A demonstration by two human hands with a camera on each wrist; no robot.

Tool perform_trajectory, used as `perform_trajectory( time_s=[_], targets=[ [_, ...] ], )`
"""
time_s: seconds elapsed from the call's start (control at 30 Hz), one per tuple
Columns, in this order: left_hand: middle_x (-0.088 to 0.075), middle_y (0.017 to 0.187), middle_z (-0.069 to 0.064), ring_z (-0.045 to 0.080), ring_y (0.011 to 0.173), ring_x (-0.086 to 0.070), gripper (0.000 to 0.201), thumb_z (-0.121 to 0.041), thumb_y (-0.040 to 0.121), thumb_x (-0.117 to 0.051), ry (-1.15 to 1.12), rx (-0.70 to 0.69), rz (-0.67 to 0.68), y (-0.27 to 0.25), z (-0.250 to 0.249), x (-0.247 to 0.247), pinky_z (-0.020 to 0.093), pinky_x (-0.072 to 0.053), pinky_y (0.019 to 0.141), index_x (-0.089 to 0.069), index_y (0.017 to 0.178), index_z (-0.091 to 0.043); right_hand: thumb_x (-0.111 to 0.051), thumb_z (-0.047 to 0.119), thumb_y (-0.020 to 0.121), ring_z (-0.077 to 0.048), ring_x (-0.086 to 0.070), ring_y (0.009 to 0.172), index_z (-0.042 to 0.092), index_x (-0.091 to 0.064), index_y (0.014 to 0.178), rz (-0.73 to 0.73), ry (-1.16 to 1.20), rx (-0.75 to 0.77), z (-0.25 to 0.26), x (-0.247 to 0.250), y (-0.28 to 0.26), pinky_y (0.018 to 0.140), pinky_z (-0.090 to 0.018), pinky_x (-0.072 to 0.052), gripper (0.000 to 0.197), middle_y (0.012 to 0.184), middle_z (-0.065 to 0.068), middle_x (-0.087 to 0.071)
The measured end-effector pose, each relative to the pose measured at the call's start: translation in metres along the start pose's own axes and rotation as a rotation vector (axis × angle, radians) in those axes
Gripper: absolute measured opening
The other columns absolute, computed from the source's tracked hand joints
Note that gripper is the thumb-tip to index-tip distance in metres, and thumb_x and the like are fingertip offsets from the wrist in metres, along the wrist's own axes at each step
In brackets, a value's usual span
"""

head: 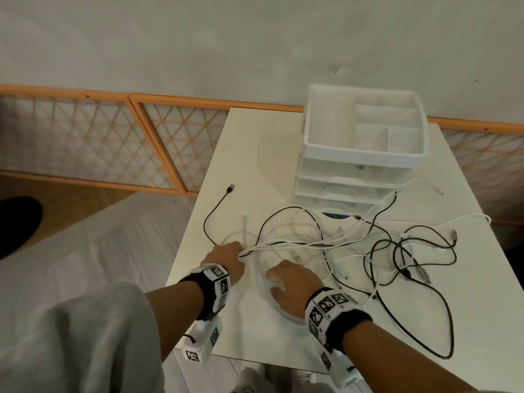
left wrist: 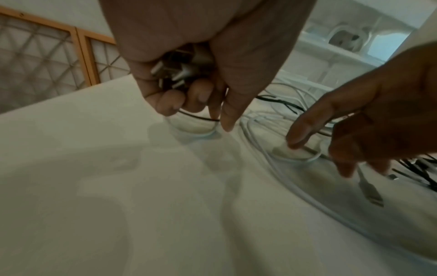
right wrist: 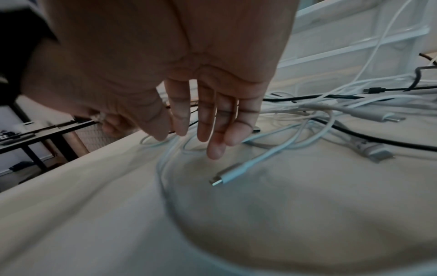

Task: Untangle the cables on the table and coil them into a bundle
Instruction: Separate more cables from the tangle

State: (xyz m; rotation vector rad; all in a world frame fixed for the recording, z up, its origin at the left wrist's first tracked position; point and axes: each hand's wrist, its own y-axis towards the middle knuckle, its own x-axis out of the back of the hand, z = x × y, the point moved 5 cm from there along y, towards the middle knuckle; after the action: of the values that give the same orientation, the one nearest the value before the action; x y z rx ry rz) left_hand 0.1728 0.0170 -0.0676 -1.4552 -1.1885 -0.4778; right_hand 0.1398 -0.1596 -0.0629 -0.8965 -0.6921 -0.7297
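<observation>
Several black and white cables (head: 326, 245) lie tangled across the white table (head: 255, 154). My left hand (head: 228, 258) sits at the tangle's left end, fingers curled round a bunch of cable plugs (left wrist: 179, 72), with strands running out to the right. My right hand (head: 289, 282) hovers just right of it, palm down, fingers straight (right wrist: 208, 121) and holding nothing, over a white cable loop (head: 262, 282). A loose white plug end (right wrist: 227, 176) lies on the table below the right fingertips. A black cable end (head: 230, 189) lies apart at the upper left.
A white drawer organiser (head: 363, 143) with an open top tray stands at the back of the table, touching the cables. The table's left edge is close to my left hand. Orange-framed lattice panels (head: 113, 143) line the wall behind.
</observation>
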Motion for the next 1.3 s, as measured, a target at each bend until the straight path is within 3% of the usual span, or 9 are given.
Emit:
perform_trajectory(
  time_s=[0.17, 0.27, 0.37, 0.53, 0.63, 0.73, 0.87, 1.0, 1.3],
  targets=[
    [-0.066, 0.104, 0.011, 0.033, 0.092, -0.063, 0.017, -0.035, 0.090, -0.049, 0.023, -0.019, 0.047, 0.007, 0.001, -0.010, 0.030, -0.040, 0.066, -0.053, 0.086, -0.019, -0.055, 0.036, 0.094, -0.018, -0.057, 0.117, 0.033, -0.057, 0.130, -0.084, 0.073, -0.010, -0.015, 0.011, -0.010, 0.103, -0.034, -0.044, 0.037, 0.126, 0.007, -0.060],
    [-0.069, 0.087, 0.011, 0.030, 0.082, -0.065, 0.027, -0.034, 0.079, -0.059, -0.065, -0.143, 0.126, 0.000, -0.019, 0.004, 0.035, -0.044, 0.064, -0.063, 0.077, -0.008, -0.058, 0.030, 0.093, -0.008, -0.057, 0.083, 0.038, -0.053, 0.132, -0.198, 0.185, 0.012, -0.019, 0.025, -0.014, 0.093, -0.033, -0.050, 0.040, 0.112, 0.011, -0.063],
    [-0.067, 0.063, -0.006, 0.008, 0.060, -0.059, 0.026, -0.033, 0.070, -0.077, -0.310, -0.301, 0.176, -0.015, -0.051, 0.036, 0.027, -0.043, 0.057, -0.073, 0.076, -0.008, -0.060, 0.029, 0.089, 0.005, -0.045, 0.066, 0.044, -0.046, 0.135, -0.322, 0.239, 0.073, -0.014, 0.043, -0.015, 0.080, -0.032, -0.054, 0.050, 0.102, 0.015, -0.063],
    [-0.045, 0.044, -0.012, 0.003, 0.039, -0.037, 0.023, -0.018, 0.079, -0.080, -0.584, -0.485, 0.296, -0.045, -0.104, 0.086, 0.013, -0.028, 0.042, -0.063, 0.068, -0.007, -0.057, 0.039, 0.085, -0.013, -0.056, 0.067, 0.031, -0.066, 0.096, -0.663, 0.277, 0.157, 0.006, 0.095, -0.021, 0.062, -0.037, -0.052, 0.016, 0.079, 0.009, -0.065],
    [-0.045, 0.049, -0.009, 0.005, 0.043, -0.037, 0.033, -0.027, 0.078, -0.082, -0.510, -0.554, 0.247, -0.046, -0.113, 0.098, 0.017, -0.028, 0.046, -0.065, 0.074, 0.001, -0.068, 0.028, 0.083, -0.006, -0.060, 0.067, 0.030, -0.071, 0.078, -0.758, 0.357, 0.073, -0.001, 0.130, -0.032, 0.066, -0.033, -0.053, 0.007, 0.070, 0.018, -0.066],
    [-0.047, 0.054, -0.004, 0.006, 0.046, -0.038, 0.037, -0.034, 0.079, -0.080, -0.444, -0.493, 0.172, -0.035, -0.103, 0.095, 0.022, -0.030, 0.052, -0.066, 0.071, -0.001, -0.069, 0.027, 0.089, -0.001, -0.056, 0.058, 0.032, -0.071, 0.070, -0.896, 0.486, 0.011, -0.019, 0.174, -0.054, 0.062, -0.019, -0.044, 0.020, 0.059, 0.021, -0.063],
    [-0.044, 0.038, -0.010, 0.007, 0.038, -0.038, 0.042, -0.042, 0.090, -0.065, -0.567, -0.326, 0.072, -0.025, -0.084, 0.084, 0.021, -0.032, 0.045, -0.063, 0.060, -0.013, -0.066, 0.044, 0.088, -0.016, -0.051, 0.055, 0.022, -0.071, 0.074, -1.088, 0.682, -0.044, -0.051, 0.230, -0.094, 0.059, -0.033, -0.043, 0.027, 0.057, 0.001, -0.060],
    [-0.044, 0.045, -0.005, 0.014, 0.045, -0.036, 0.046, -0.043, 0.094, -0.059, -0.658, -0.303, 0.068, -0.030, -0.094, 0.081, 0.021, -0.030, 0.044, -0.057, 0.059, -0.012, -0.067, 0.063, 0.076, -0.024, -0.051, 0.056, 0.036, -0.068, 0.075, -1.219, 0.728, -0.109, -0.079, 0.249, -0.113, 0.062, -0.041, -0.047, 0.027, 0.069, -0.017, -0.065],
    [-0.053, 0.081, 0.009, 0.016, 0.052, -0.041, 0.044, -0.049, 0.098, -0.048, -0.815, -0.352, -0.021, -0.042, -0.133, 0.125, 0.020, -0.035, 0.041, -0.051, 0.074, -0.012, -0.052, 0.060, 0.073, -0.036, -0.070, 0.086, 0.025, -0.069, 0.081, -0.824, 0.597, -0.663, -0.212, 0.151, -0.093, 0.085, -0.048, -0.058, 0.040, 0.080, -0.003, -0.074]
  ],
)
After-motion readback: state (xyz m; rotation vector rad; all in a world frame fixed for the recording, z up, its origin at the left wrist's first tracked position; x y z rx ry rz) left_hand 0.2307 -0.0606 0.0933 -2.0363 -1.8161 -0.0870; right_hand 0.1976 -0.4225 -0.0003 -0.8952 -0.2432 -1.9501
